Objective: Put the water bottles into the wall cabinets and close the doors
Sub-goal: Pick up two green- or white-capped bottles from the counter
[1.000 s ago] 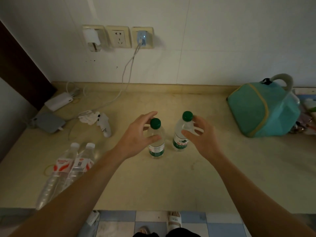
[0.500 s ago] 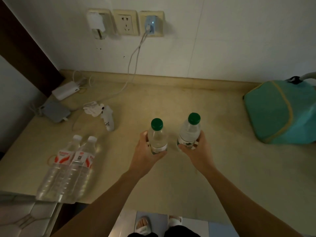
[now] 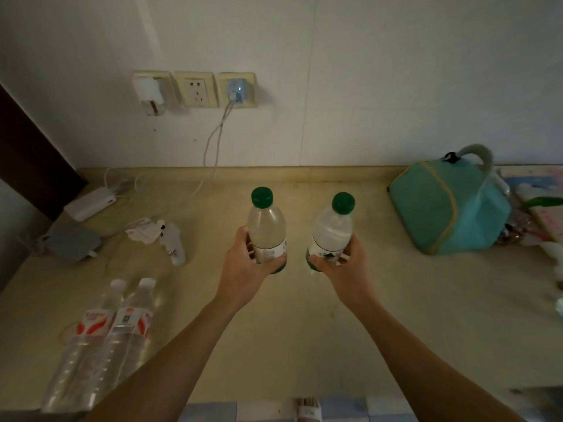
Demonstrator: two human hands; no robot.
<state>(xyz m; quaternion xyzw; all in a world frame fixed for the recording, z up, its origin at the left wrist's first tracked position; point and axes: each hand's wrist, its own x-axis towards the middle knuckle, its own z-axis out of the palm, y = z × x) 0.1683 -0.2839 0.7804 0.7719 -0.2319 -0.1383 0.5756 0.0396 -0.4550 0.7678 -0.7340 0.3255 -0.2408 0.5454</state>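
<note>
Two small clear water bottles with green caps are held up above the beige counter (image 3: 304, 345). My left hand (image 3: 243, 269) grips the left green-capped bottle (image 3: 266, 226) round its lower half. My right hand (image 3: 344, 269) grips the right green-capped bottle (image 3: 333, 229) the same way. Both stand nearly upright, a little apart. Two larger clear bottles with red-and-white labels (image 3: 100, 330) lie side by side on the counter at the lower left. No wall cabinet is in view.
A teal bag (image 3: 447, 208) with a grey handle sits at the right, clutter beyond it. At the left lie a white power bank (image 3: 90, 204), a grey box (image 3: 71, 242) and a white gadget (image 3: 173, 239) with cables. Wall sockets (image 3: 195, 89) hold chargers.
Both hands closed round the green-capped bottles and lifted them off the counter. The camera has tilted upward, showing more wall.
</note>
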